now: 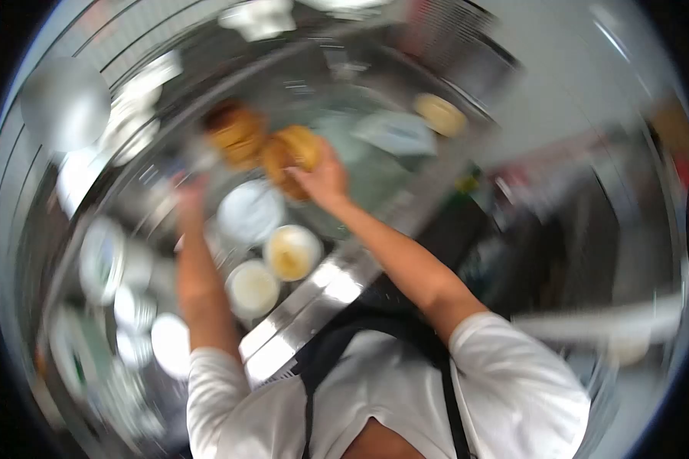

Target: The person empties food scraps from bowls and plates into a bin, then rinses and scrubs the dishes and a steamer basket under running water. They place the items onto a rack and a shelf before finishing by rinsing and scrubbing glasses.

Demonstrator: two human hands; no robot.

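Observation:
Over a metal sink [452,164], my right hand [328,182] is closed on the edge of an orange-brown bowl [275,161]. Right beside it, to the left, are more orange-brown bowls [237,141]. My left hand [191,187] is reached out at the sink's left side, its fingers smeared by motion. Between my arms stand a white round dish [251,213], a white cup with yellowish contents [291,254] and another pale-filled cup [253,289].
A white, bag-like thing [396,134] and a pale yellow oval thing [440,115] lie at the sink's right. White dishes [134,310] are stacked at the left. A wire rack [122,46] runs along the upper left. The sink's metal front edge [314,294] is close to my body.

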